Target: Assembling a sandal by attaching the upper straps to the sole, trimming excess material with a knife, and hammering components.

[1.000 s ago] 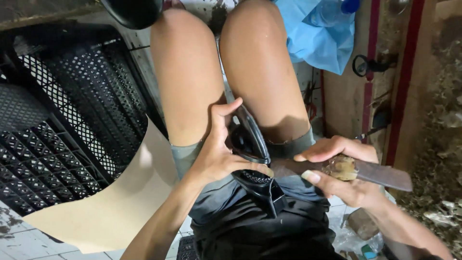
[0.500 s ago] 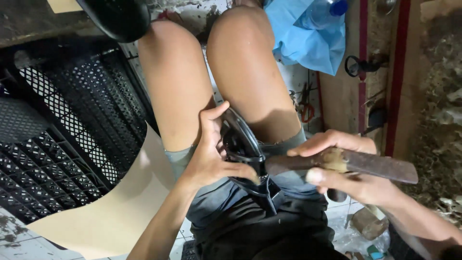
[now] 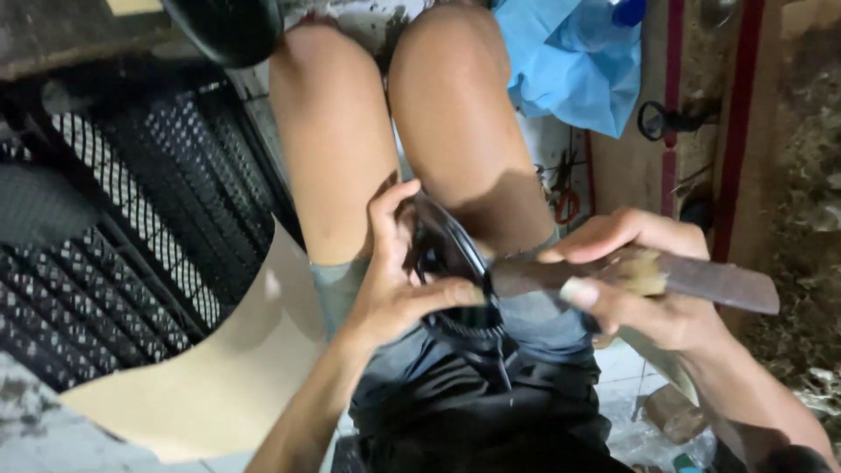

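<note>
Blade (image 3: 701,280) risen slightly, lying crosswise, probably tip rightward.

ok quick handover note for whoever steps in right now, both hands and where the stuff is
Left hand: grip closed on the black curved part, pinning it on the lap.
Right hand: grip closed on the flat blade tool, its end against the black part.
Nearby: black mesh crate to the left, blue cloth beyond the knees.
Done or left: cannot tell from this view.

Black mesh crates (image 3: 105,228) lie left of the knees (image 3: 394,105); cloth (image 3: 578,66) right.
</note>
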